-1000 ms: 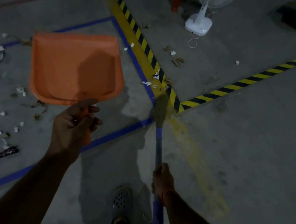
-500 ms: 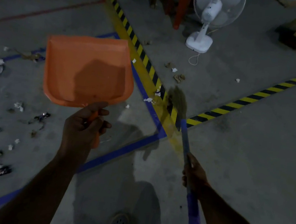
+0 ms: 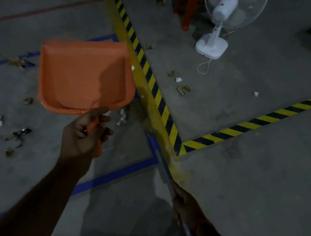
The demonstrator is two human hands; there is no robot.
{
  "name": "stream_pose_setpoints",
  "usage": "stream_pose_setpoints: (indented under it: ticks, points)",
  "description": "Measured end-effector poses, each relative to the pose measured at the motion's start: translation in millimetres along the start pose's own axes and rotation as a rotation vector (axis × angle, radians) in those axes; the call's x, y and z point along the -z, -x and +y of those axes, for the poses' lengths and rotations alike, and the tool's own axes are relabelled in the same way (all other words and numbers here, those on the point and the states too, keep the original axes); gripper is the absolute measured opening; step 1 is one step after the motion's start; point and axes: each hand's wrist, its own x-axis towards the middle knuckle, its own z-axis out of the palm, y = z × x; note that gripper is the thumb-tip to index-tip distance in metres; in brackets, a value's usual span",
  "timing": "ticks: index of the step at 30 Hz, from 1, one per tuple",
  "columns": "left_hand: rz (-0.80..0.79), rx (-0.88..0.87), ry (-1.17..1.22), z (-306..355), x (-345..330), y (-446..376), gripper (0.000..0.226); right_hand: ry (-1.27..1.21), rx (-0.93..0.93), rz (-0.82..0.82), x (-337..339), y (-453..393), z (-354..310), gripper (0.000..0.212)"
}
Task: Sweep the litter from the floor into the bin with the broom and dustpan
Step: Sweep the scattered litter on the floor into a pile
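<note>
Gripping-wise, the orange dustpan [image 3: 84, 75] was held up off the floor by the left hand [image 3: 83, 135] while the broom [image 3: 160, 163] was clutched in the right hand [image 3: 187, 206], so litter [image 3: 123, 115] by the tape could've easily been scattered past the raised pan.

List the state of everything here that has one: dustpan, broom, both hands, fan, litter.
Dustpan: held up off the floor, empty.
Broom: blurred, head low by the striped tape.
Left hand: grips the dustpan handle.
Right hand: grips the broom handle.
Fan: upright.
Litter: scattered on the floor, unswept.
</note>
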Motion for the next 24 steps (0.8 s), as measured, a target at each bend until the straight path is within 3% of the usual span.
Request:
stream_pose_setpoints:
  ticks: [6, 13, 24]
  points:
    - [0.025, -0.014, 0.057, 13, -110, -32, 0.035, -0.059, -0.005, 0.08, 135, -13, -4, 0.056]
    - [-0.084, -0.039, 0.079, 25, -231, -70, 0.029, -0.231, -0.112, 0.377, 302, -30, 10, 0.05]
    - [-0.273, -0.049, 0.056, 33, -344, -123, 0.035, -0.349, -0.224, 0.631, 420, -69, 21, 0.056]
